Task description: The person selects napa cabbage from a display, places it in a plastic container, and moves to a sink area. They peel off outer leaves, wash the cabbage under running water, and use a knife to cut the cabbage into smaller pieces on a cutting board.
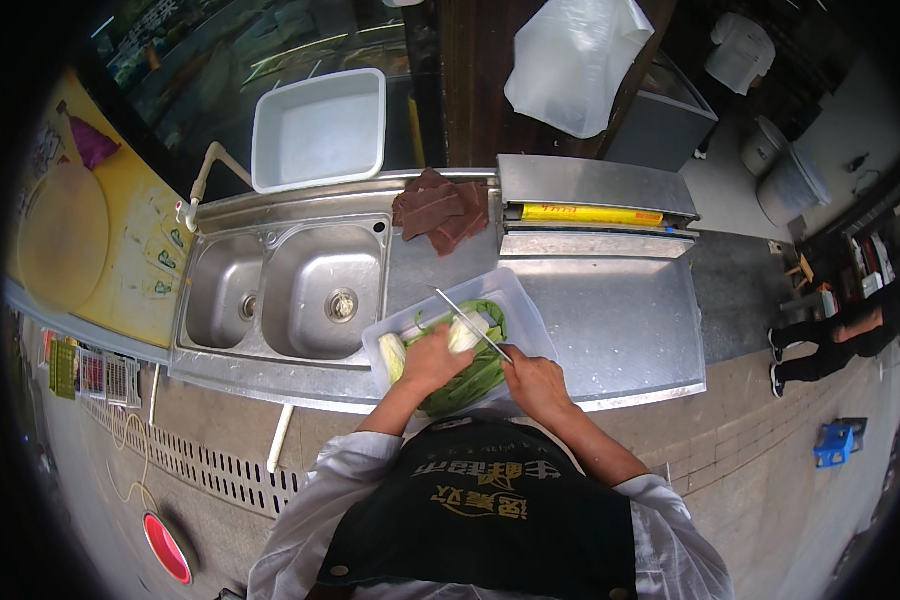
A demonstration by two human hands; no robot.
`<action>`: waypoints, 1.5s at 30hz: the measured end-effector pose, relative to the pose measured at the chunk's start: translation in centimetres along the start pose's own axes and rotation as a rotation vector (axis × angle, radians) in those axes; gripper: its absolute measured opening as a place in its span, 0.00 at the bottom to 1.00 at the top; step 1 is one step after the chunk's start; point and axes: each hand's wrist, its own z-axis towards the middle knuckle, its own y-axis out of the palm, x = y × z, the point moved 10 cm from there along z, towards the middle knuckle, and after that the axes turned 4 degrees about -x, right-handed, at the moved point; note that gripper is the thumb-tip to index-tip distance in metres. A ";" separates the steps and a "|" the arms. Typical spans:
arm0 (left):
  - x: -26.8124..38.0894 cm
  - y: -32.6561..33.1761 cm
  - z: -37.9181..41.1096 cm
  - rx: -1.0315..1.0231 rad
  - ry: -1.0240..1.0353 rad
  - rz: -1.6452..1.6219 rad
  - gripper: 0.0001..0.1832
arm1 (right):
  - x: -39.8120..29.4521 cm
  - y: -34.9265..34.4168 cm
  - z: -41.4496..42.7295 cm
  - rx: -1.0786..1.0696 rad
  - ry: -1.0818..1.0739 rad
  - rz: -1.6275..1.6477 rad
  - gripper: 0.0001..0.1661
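My left hand [433, 361] grips a pale cabbage-like vegetable [468, 333] over a translucent plastic bin [526, 300]. In my right hand [538, 384] is a knife [461, 316], its narrow blade slanting up to the left across the vegetable. Green leaves [474, 384] lie in the bin beneath both hands. Another pale vegetable head [392, 358] rests at the bin's left end. The bin stands askew on the steel counter, partly hidden by my hands and forearms.
A double steel sink [322, 285] is to the left, with a grey-white tub [319, 131] behind it. Brown cloths [441, 210] lie behind the bin. A steel wrap dispenser [596, 206] stands at the back right. Two people [742, 54] [840, 337] are farther right.
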 end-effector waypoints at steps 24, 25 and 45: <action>2.6 1.2 -1.7 0.335 0.434 0.583 0.30 | 2.6 1.1 1.6 -0.159 0.145 0.344 0.15; 2.4 0.7 -1.7 0.361 0.435 0.563 0.30 | 2.3 0.6 1.2 -0.184 0.205 0.459 0.14; -6.3 8.5 -0.4 -0.522 -0.331 -1.650 0.26 | 20.3 2.7 -8.9 0.345 0.238 -0.498 0.27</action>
